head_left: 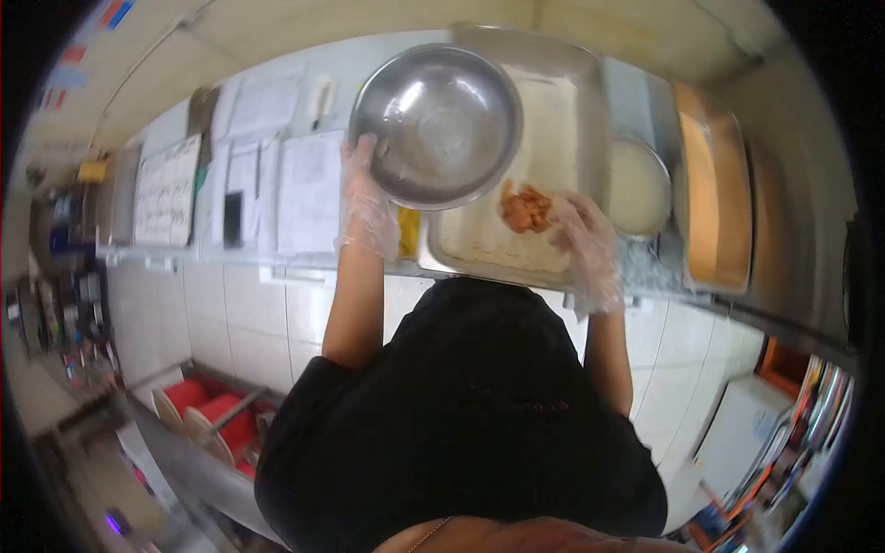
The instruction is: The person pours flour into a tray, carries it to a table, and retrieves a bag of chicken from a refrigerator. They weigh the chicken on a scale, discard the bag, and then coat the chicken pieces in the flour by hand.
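Observation:
My left hand [362,205], in a clear plastic glove, grips the near left rim of a round steel mixing bowl [447,129]. The bowl is tilted over the back left part of a large shallow metal tray [553,101]; a wet film shows inside it. A small heap of orange-brown pieces, perhaps marinated meat [527,209], lies on the tray's bottom. Just right of the heap is my right hand [588,241], also gloved, over the tray's near right edge. Its fingers are loosely curved and apart, somewhat blurred, with nothing visible held in them.
A round pan of pale contents [638,189] stands right of the tray, then a long orange-toned metal container [719,194]. Left of the bowl lie paper sheets [309,189], a dark phone-like object [232,219] and a yellow item [408,232].

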